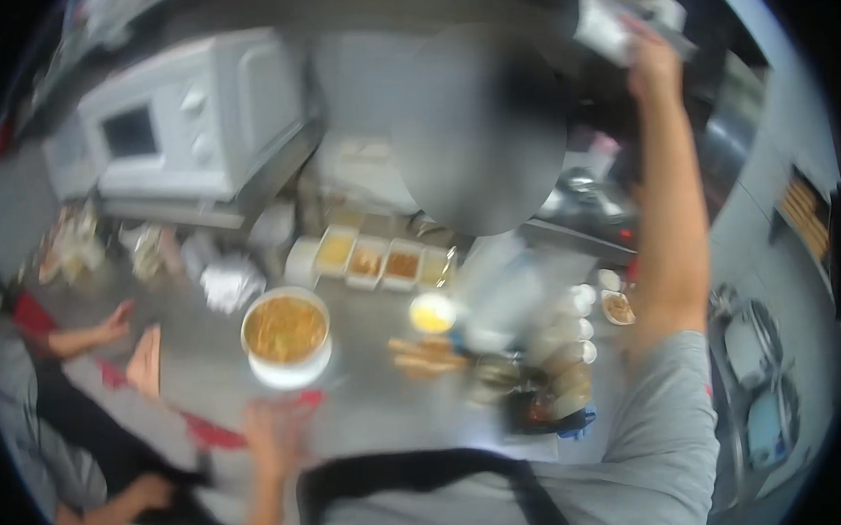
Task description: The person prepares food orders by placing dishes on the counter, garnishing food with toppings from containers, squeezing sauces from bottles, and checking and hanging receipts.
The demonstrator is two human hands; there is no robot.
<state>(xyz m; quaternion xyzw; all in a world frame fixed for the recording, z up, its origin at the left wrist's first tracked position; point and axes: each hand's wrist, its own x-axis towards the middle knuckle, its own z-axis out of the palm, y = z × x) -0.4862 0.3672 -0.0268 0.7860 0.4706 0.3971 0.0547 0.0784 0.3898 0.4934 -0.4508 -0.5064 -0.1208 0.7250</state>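
Observation:
My right arm is stretched up to the upper right, where my right hand [654, 57] is closed at a white object with a bit of red [605, 27]; blur hides what it is. Low at the left, my left hand [273, 436] is smeared by motion beside a red strip [305, 401], and its fingers cannot be made out. Just beyond it on the steel counter [370, 396] stands a white bowl of orange-brown soup or noodles [286, 328]. To the right are a small white bowl with yellow contents [432, 313] and a pile of light-brown sticks [426, 356].
A white microwave [194, 122] sits on a raised shelf. Filled food trays [369, 260] line the counter's back, near crumpled foil [232, 285]. Eggshell-white round items [581, 326] stand at right. At left, another person's hands [114, 325] are over the counter. A blurred disc covers the centre.

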